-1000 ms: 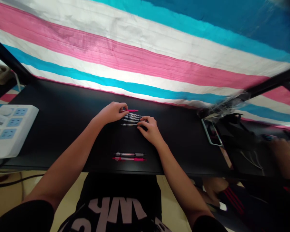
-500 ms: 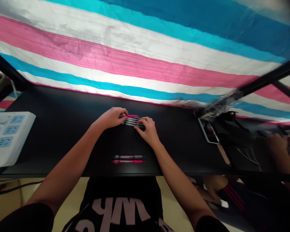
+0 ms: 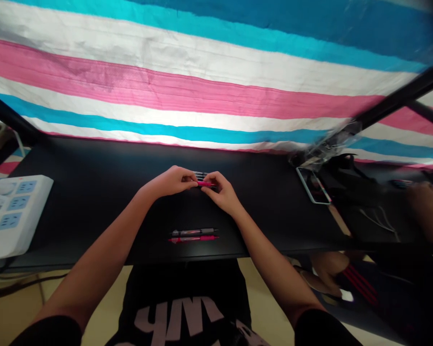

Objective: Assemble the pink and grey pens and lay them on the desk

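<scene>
Between my fingertips lies a pink pen [image 3: 204, 183], pinched at its left end by my left hand [image 3: 176, 182] and at its right end by my right hand [image 3: 221, 192]. Both hands are closed. Just behind it, several dark and silvery pens [image 3: 200, 175] rest side by side on the black table [image 3: 104, 192], partly hidden by my fingers. Closer to me, a grey-black pen [image 3: 195, 232] and a pink-red pen [image 3: 195, 238] lie parallel near the table's front edge.
A white power strip [image 3: 32, 211] stands at the left. On the right are a phone [image 3: 313, 185], a clear plastic bag [image 3: 328, 144] and dark items. Another person's hand [image 3: 424, 197] shows at the far right. A striped sheet [image 3: 187, 91] hangs behind the table.
The pink pen has come from the far side of the pen row to its near side, carried toward me. My right hand has left the row's right ends and now grips the pink pen too.
</scene>
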The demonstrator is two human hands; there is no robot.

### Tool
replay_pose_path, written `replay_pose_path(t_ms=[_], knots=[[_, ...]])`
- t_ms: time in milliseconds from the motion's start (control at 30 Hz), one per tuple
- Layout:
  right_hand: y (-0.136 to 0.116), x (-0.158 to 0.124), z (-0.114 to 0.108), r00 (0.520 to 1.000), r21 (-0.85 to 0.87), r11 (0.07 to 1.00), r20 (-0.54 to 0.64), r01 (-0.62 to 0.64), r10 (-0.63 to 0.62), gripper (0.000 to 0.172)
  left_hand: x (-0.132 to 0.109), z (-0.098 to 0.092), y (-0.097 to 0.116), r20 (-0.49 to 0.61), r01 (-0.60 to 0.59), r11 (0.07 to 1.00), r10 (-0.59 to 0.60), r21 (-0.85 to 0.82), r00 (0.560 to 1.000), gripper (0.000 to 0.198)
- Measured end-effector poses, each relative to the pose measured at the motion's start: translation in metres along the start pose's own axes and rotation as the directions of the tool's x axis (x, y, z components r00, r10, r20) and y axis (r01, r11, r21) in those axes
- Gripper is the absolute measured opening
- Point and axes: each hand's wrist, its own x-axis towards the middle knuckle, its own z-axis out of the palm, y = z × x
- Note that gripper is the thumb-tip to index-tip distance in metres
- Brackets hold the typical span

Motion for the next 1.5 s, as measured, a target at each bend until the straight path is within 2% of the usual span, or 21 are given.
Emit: replay_pose_path(t_ms=[67, 167, 267, 367, 533, 600, 700, 867, 933, 1067, 1200, 1400, 1500], knots=[[-0.001, 0.000, -0.001, 0.999, 0.018, 0.999, 0.034, -0.034, 0.033, 0.039, 0.000, -0.002, 0.000, 0.012, 0.020, 0.999, -0.019, -0.039, 1.000, 0.026], [-0.004, -0.002, -0.003, 0.990, -0.040, 0.994, 0.092, -0.106, 0.109, 0.029, -0.001, -0.003, 0.002, 0.040, 0.029, 0.998, -0.027, -0.057, 0.999, 0.026], [-0.006, -0.002, -0.003, 0.998, -0.071, 0.997, 0.050, -0.027, 0.030, 0.026, -0.002, -0.004, 0.007, 0.066, 0.057, 0.998, -0.054, -0.041, 0.996, 0.023], [-0.006, -0.002, -0.001, 0.999, -0.023, 0.999, 0.024, 0.048, -0.047, 0.022, -0.004, -0.006, 0.009, 0.125, 0.089, 0.996, -0.085, -0.028, 0.989, 0.022], [-0.004, -0.003, 0.000, 0.993, -0.044, 0.994, 0.053, -0.099, 0.101, 0.027, -0.008, -0.007, 0.009, 0.162, 0.096, 0.986, -0.074, -0.134, 0.984, 0.021], [-0.004, -0.004, 0.001, 0.991, -0.067, 0.992, 0.069, -0.106, 0.111, 0.030, -0.009, -0.008, 0.011, 0.186, 0.113, 0.987, -0.090, -0.114, 0.978, 0.018], [-0.006, -0.005, 0.003, 0.998, 0.005, 0.998, 0.030, -0.061, 0.061, 0.022, -0.009, -0.012, 0.012, 0.286, 0.153, 0.983, -0.118, -0.103, 0.951, 0.021], [-0.008, -0.004, 0.004, 1.000, 0.158, 0.987, -0.001, 0.016, -0.016, 0.021, -0.010, -0.018, 0.005, 0.385, 0.299, 0.928, -0.198, -0.224, 0.902, 0.027], [-0.009, -0.003, 0.003, 1.000, 0.189, 0.982, 0.004, -0.004, 0.003, 0.026, -0.010, -0.019, 0.002, 0.391, 0.305, 0.923, -0.198, -0.236, 0.899, 0.032], [-0.007, -0.003, 0.003, 0.991, 0.256, 0.958, 0.026, -0.133, 0.131, 0.035, -0.010, -0.020, 0.002, 0.341, 0.254, 0.947, -0.176, -0.199, 0.923, 0.038], [-0.003, -0.001, 0.001, 0.981, 0.344, 0.925, -0.054, -0.159, 0.189, 0.033, -0.011, -0.024, 0.003, 0.346, 0.270, 0.937, -0.183, -0.222, 0.920, 0.040], [-0.001, 0.010, -0.024, 0.923, 0.549, 0.835, -0.306, -0.031, 0.235, 0.029, -0.013, -0.033, -0.002, 0.327, 0.307, 0.907, -0.208, -0.289, 0.922, 0.040], [-0.002, 0.012, -0.030, 0.924, 0.550, 0.834, -0.305, -0.026, 0.230, 0.019, -0.013, -0.033, -0.001, 0.336, 0.321, 0.904, -0.220, -0.281, 0.916, 0.038]])
